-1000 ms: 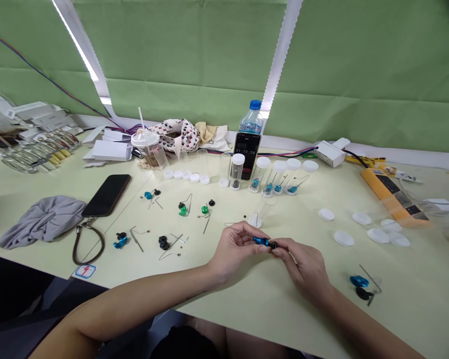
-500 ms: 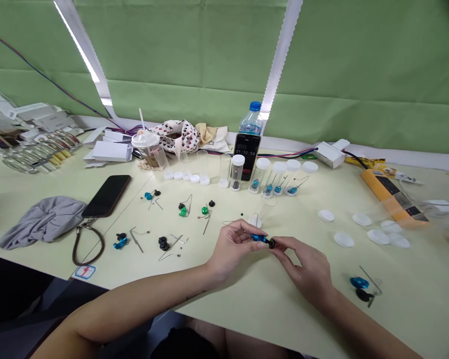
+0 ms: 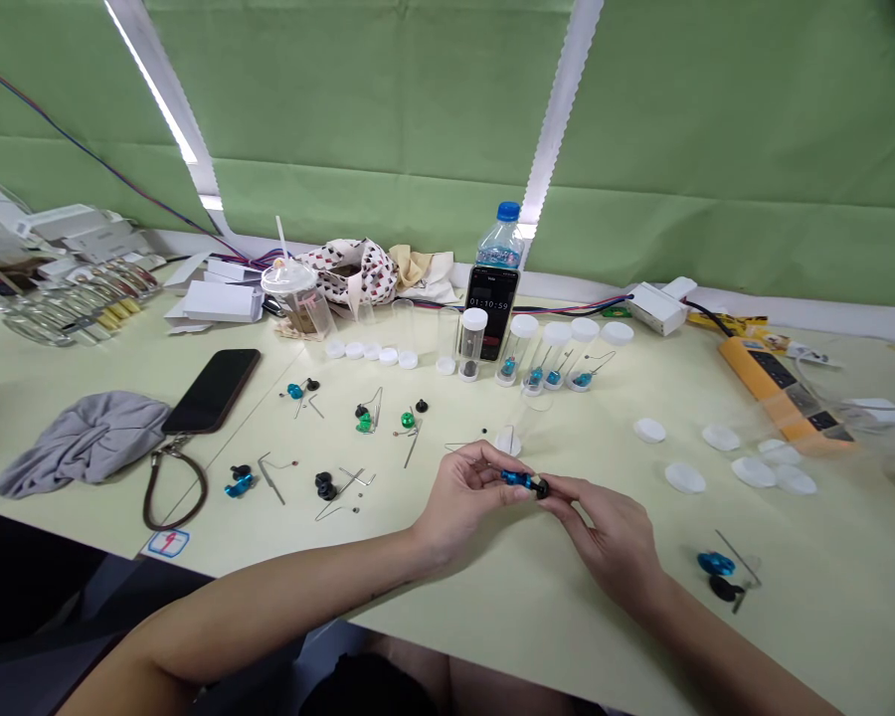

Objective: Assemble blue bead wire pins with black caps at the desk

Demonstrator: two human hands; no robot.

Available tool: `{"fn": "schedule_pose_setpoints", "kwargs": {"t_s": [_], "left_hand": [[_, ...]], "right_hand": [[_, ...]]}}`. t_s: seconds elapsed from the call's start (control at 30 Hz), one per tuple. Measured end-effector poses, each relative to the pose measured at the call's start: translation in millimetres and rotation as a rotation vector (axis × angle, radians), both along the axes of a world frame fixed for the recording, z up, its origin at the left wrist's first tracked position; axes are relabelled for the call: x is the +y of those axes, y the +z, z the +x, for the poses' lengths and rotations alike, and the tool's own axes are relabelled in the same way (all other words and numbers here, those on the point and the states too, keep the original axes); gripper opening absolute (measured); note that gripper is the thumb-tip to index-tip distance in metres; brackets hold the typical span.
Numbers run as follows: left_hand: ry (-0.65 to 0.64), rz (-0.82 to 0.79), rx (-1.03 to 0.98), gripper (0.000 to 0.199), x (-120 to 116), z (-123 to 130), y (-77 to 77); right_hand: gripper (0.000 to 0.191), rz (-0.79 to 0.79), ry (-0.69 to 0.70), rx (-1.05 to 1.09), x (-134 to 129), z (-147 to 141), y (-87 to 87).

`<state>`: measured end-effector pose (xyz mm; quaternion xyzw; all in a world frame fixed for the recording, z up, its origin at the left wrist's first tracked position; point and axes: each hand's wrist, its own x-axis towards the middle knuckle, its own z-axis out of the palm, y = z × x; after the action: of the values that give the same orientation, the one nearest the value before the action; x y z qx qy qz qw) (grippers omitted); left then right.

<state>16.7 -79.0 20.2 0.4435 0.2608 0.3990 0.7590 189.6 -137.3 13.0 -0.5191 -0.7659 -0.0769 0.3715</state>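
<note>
Between the thumb and fingers of my left hand (image 3: pixel 466 497) is a small blue metal part (image 3: pixel 516 478). My right hand (image 3: pixel 613 532) pinches a black round piece (image 3: pixel 541 488) at the blue part's right end, and the two pieces touch. Just behind my hands stands a clear tube on a white cap (image 3: pixel 508 442), with a thin rod inside. Left of them lie small sets of parts: a green piece (image 3: pixel 408 420) with a black knob, black pieces (image 3: pixel 326 486) and a blue piece (image 3: pixel 240 484), each near bent metal keys and wires.
Capped tubes (image 3: pixel 523 348) holding blue parts stand before a phone timer (image 3: pixel 490 308) and a bottle (image 3: pixel 499 239). White caps (image 3: pixel 684 477), a blue part (image 3: pixel 716 564) and a power strip (image 3: pixel 783 393) are at right. A dark phone (image 3: pixel 213 391) and grey cloth (image 3: pixel 93 438) lie left.
The black piece has come closer to the blue part, and my right fingertips have shifted slightly left with it. The rest looks the same.
</note>
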Motion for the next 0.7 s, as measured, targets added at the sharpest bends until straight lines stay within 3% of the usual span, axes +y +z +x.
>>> {"fn": "schedule_pose_setpoints", "kwargs": {"t_s": [0.5, 0.7], "left_hand": [[0.035, -0.010, 0.020, 0.025, 2.8, -0.4, 0.9], [0.030, -0.033, 0.031, 0.025, 3.4, 0.2, 0.7]], "right_hand": [[0.020, -0.056, -0.004, 0.039, 0.5, -0.2, 2.6], [0.012, 0.009, -0.026, 0.023, 1.0, -1.8, 2.2]]}}
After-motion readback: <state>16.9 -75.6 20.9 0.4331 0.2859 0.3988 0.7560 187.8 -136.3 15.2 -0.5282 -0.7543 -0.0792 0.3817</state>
